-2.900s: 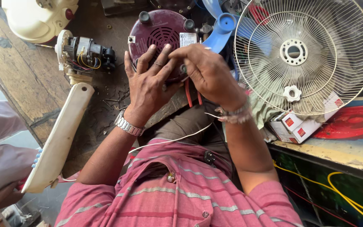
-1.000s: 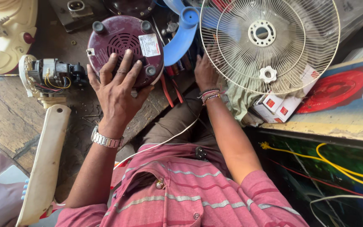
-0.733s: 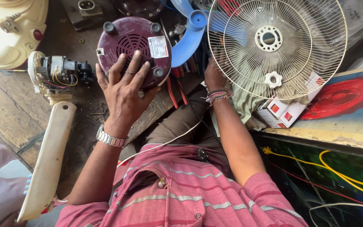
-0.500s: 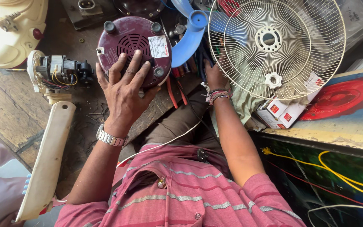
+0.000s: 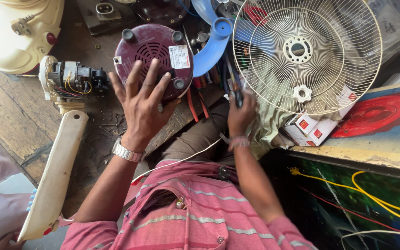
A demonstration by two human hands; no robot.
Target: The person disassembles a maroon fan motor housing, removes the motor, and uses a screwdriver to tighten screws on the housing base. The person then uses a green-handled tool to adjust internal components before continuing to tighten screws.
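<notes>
Down on the wooden desk (image 5: 10, 115): maroon appliance base (image 5: 153, 58), round, flipped bottom-up, four rubber feet and a vent grille showing, white sticker on one side. Left hand (image 5: 140, 106) laid flat over its near edge, fingers spread wide, palm down, metal wristwatch (image 5: 127, 152) on the wrist. Not gripping anything, just pressing on top.

Right hand (image 5: 240, 113) curled tight around a dark tool handle (image 5: 237, 92), probably a screwdriver, tip hidden among the clutter, so can't say for sure. Sits just right of the base, right at the lower left rim of the white wire fan guard (image 5: 309, 58), which leans over a heap of cloth and small red-and-white boxes (image 5: 309, 129).

Blue fan blade (image 5: 211, 44) touching the base's upper right side. Left of the base, a small bare motor (image 5: 72, 81) with coloured wires, well apart from the left hand. Cream plastic housing (image 5: 17, 34) at top left, long cream stand piece (image 5: 54, 180) running down the lower left. Red and black wires (image 5: 195, 99) between the two hands. Pink striped shirt at the bottom, yellow cable (image 5: 371, 194) off to the lower right.
</notes>
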